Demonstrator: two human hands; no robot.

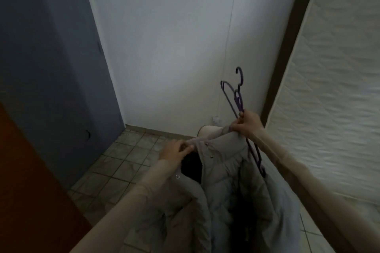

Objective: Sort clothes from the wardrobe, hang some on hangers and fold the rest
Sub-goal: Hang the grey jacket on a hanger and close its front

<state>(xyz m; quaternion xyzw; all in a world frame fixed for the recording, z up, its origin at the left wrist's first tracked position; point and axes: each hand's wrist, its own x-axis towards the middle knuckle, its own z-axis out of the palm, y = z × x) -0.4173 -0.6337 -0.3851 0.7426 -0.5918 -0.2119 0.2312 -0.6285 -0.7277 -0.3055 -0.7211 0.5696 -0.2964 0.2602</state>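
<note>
Over the tiled floor [131,162], your left hand [174,153] pinches the beige puffer jacket [224,172] at its collar. Your right hand [247,124] grips the other collar side plus purple hangers [236,96], nearer, standing upright above the neck opening.

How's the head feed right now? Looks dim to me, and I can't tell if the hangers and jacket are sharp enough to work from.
Head view: dim and slightly soft overall, darkest toward the left edge; wide-angle bending curves the mattress; purple hangers read clearly against the pale wall; jacket visible where the left hand and right hand grip it, its lower folds lost in shadow.
</note>
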